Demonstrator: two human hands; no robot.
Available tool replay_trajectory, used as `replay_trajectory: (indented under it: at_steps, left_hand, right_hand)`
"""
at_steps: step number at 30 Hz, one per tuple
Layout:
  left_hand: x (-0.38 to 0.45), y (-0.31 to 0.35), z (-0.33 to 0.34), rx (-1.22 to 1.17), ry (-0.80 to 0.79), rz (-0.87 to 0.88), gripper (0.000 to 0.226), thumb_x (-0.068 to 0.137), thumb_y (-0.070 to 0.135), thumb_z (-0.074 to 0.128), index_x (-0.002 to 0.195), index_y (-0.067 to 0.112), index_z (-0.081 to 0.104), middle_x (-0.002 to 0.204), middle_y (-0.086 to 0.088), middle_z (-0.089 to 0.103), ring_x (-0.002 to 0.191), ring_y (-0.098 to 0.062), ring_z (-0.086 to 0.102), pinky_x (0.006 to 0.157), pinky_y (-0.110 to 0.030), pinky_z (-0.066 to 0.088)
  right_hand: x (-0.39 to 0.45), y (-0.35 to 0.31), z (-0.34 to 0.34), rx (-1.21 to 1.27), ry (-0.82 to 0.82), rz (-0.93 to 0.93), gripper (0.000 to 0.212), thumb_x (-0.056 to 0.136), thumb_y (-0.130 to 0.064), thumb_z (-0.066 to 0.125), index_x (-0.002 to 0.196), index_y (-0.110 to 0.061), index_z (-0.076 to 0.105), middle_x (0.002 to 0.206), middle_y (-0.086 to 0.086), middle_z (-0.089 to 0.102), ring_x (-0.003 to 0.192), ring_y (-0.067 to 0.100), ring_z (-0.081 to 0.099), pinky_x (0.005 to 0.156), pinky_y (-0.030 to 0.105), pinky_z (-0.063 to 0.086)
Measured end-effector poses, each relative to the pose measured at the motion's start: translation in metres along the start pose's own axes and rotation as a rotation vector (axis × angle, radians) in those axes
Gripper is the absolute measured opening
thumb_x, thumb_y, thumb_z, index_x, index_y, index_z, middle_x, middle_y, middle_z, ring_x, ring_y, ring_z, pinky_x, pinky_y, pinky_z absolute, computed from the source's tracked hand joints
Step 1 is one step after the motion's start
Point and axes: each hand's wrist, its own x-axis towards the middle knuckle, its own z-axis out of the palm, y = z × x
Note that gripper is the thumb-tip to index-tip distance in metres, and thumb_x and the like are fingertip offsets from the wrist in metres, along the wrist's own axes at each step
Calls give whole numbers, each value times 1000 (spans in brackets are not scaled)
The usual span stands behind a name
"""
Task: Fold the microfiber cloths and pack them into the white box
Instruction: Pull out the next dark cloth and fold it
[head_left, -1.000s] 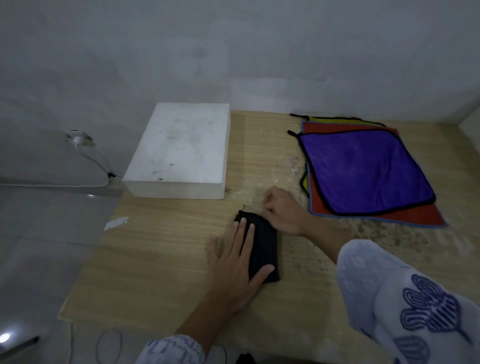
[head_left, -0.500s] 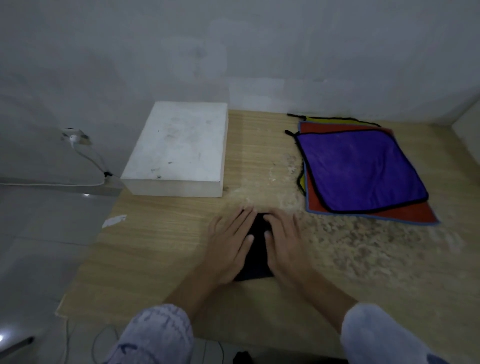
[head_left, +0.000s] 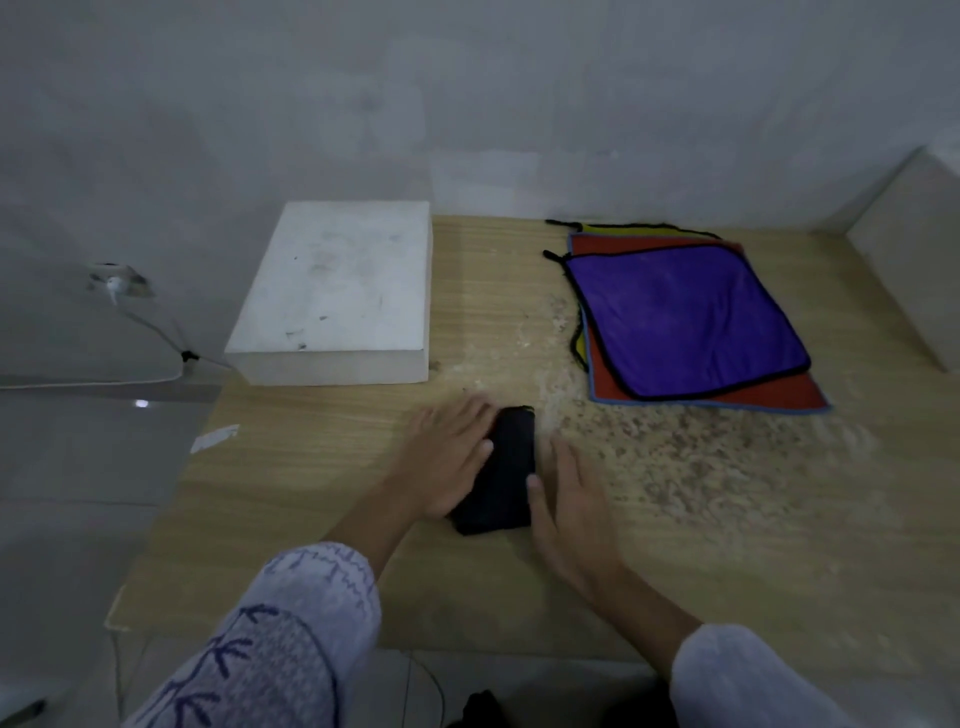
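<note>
Here, in the head view, the folded black microfiber cloth (head_left: 506, 470) lies near the table's (head_left: 727, 545) front edge, midway along it. Its long axis runs front to back, leaning slightly right at the far end. The left hand (head_left: 447, 462) presses flat on its left side; the right hand (head_left: 569, 499), fingers straight, touches its right edge. Lifted carelessly, the soft fold could spring open. The white box (head_left: 337, 291) at the back-left corner looks closed.

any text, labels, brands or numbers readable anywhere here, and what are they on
None can be read.
White box: only dark scuffs on the lid, no print.
Black folded cloth, purple cloth: no tag or label visible.
Sleeves: a blue pattern, not letters.
</note>
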Motion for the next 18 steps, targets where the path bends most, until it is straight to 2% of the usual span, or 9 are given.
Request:
replay_trajectory:
  at_steps: [2,4,5,7,9,11,13,16,18]
  left_hand:
    - [-2,10,-6,-459,264,-238,42,99,25,30,140,15,33,149,2,31,138,-12,26,113,-30,21]
    - [-8,22,-10,-799,504,-444,28,96,10,40,118,15,55,126,-3,56,114,-14,51,93,-21,40]
    - [-11,27,-12,-925,518,-506,24,95,6,40,107,16,59,116,-5,60,102,-13,56,83,-18,43]
    - [-17,32,-10,-1135,420,-564,25,95,1,38,98,14,59,107,-11,62,86,-12,59,70,-18,45]
    - [-22,35,-11,-1218,317,-609,25,95,0,37,100,11,58,107,-10,61,84,-10,58,67,-20,45]
    - [-24,39,-14,-1288,283,-654,23,96,4,38,104,12,58,108,-6,60,89,-11,57,70,-21,45]
    - [-25,46,-21,-1414,212,-673,23,98,14,37,110,13,57,103,-3,61,85,-10,59,67,-22,45]
    - [-20,56,-31,-1646,42,-662,39,97,38,33,104,14,63,86,-2,66,63,-9,60,58,-26,44]
    - [-14,58,-37,-1733,17,-665,48,94,48,34,106,13,65,96,-6,69,83,-18,65,72,-33,50]
  right_hand:
    - [7,-9,-3,-78,55,94,62,89,-44,37,137,-5,35,130,15,50,122,32,44,100,39,36]
    - [18,-17,-6,-111,-58,182,60,90,-39,50,135,-3,33,118,16,55,111,31,52,86,35,44]
    - [23,-21,-7,-68,-111,256,57,88,-35,55,131,-2,38,111,15,58,104,30,56,76,32,45]
    - [33,-26,-8,83,-168,395,41,82,-28,64,111,-1,54,97,13,63,89,26,61,66,31,48]
    - [40,-29,-11,393,-192,537,26,74,-17,69,97,-5,64,94,12,68,86,25,64,73,36,55]
    - [44,-37,-17,684,-230,620,26,69,-10,68,95,-8,66,99,13,69,88,25,64,82,41,56]
    - [44,-44,-23,714,-178,498,26,72,-5,65,98,-8,61,97,9,65,88,21,61,78,35,54]
    - [36,-56,-33,474,-114,147,29,72,-5,66,96,-15,55,99,5,57,82,17,55,60,14,40]
    - [33,-53,-40,315,-179,-71,34,69,-12,72,100,-17,57,104,1,52,80,13,50,60,8,34]
